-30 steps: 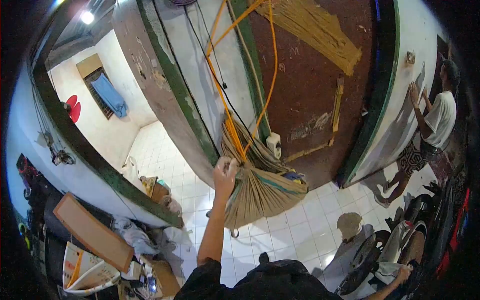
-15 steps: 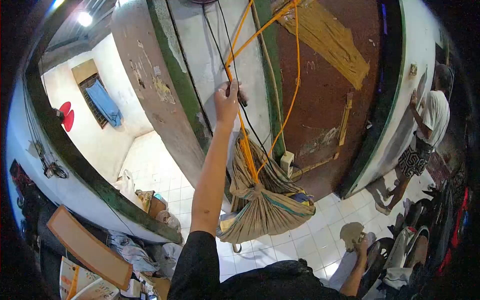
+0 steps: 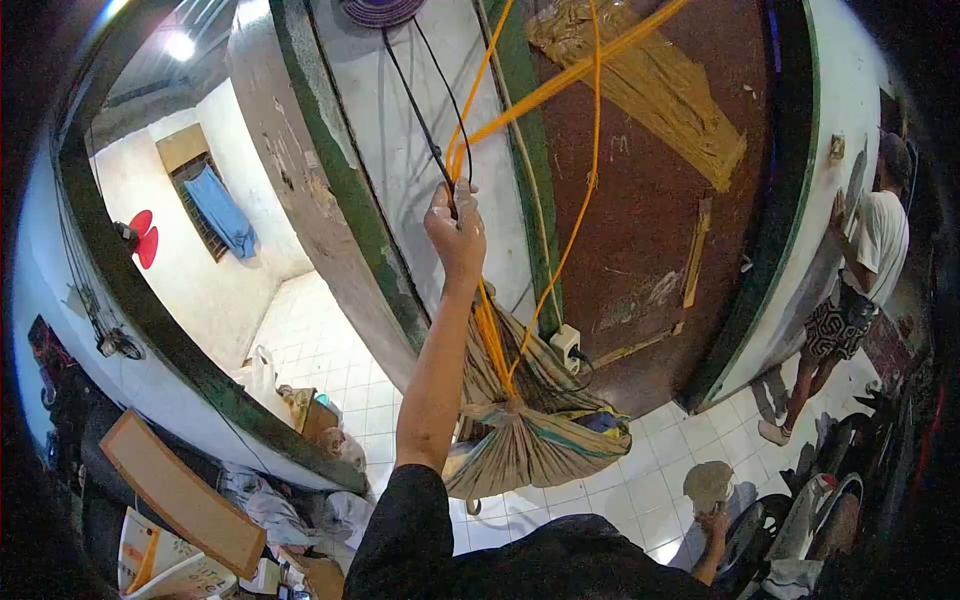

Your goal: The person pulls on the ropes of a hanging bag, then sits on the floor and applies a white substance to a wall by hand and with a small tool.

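My left hand (image 3: pixel 457 232) is raised in front of the white wall, its fingers closed around orange ropes (image 3: pixel 484 318). A black cord (image 3: pixel 410 95) runs down into the same grip. Below hangs a brown striped cloth hammock (image 3: pixel 545 450), gathered where the ropes meet it, with a dark blue and yellow bundle (image 3: pixel 605 421) showing in its fold. Low on the right, my right hand (image 3: pixel 712 522) holds a flat, roundish beige piece (image 3: pixel 708 484) whose kind I cannot make out.
A person (image 3: pixel 865 250) stands at the right wall with hands against it. A white socket box (image 3: pixel 566 346) is fixed by the brown door (image 3: pixel 640 230). At left, a doorway opens onto a lit room with a red fan (image 3: pixel 145 238). Dark clutter lines the lower right.
The view has shifted, and more of the purple coil at the top shows. My left hand now wraps the black cord and ropes more tightly together. The person at right has shifted slightly.
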Motion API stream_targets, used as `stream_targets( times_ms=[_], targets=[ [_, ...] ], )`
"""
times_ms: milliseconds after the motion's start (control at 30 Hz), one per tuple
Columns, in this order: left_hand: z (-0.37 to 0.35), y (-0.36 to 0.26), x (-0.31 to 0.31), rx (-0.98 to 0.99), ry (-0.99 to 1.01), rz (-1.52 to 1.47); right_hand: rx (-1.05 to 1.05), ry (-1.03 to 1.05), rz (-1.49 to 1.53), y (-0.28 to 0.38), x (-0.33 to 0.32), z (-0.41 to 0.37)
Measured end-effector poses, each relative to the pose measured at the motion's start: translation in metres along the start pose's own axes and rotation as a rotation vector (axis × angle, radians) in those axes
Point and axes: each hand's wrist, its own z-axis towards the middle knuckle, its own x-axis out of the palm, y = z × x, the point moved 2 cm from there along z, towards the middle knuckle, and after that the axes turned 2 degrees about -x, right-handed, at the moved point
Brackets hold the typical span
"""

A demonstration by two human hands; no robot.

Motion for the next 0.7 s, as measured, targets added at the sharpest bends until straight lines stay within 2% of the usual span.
stream_targets(
  times_ms=[33, 133, 167, 200, 267, 467, 567, 633, 700],
  targets=[
    [-0.004, -0.004, 0.002, -0.041, 0.009, -0.011, 0.004, -0.003, 0.003, -0.002, 0.004, 0.004],
    [-0.007, 0.007, 0.005, -0.146, 0.045, -0.1, -0.584, -1.045, -2.417, -0.001, 0.047, 0.022],
    [-0.006, 0.013, 0.006, -0.181, 0.057, -0.139, -0.552, -1.551, -2.119, -0.009, 0.082, 0.026],
    [-0.007, 0.014, 0.008, -0.189, 0.069, -0.13, -0.548, -1.668, -2.065, -0.023, 0.12, 0.043],
    [-0.011, 0.009, 0.013, -0.21, 0.095, -0.108, -0.582, -1.613, -2.143, -0.028, 0.144, 0.06],
    [-0.027, 0.013, 0.031, -0.389, 0.15, -0.183, -0.736, -1.499, -2.286, -0.018, 0.139, 0.097],
    [-0.026, 0.017, 0.029, -0.404, 0.268, -0.295, -0.25, -1.562, -2.118, -0.018, 0.185, 0.132],
    [-0.03, 0.02, 0.031, -0.422, 0.266, -0.26, -0.354, -1.352, -1.813, -0.046, 0.274, 0.186],
    [-0.037, 0.021, 0.034, -0.461, 0.258, -0.247, -0.533, -1.103, -1.863, -0.054, 0.318, 0.226]
  ],
)
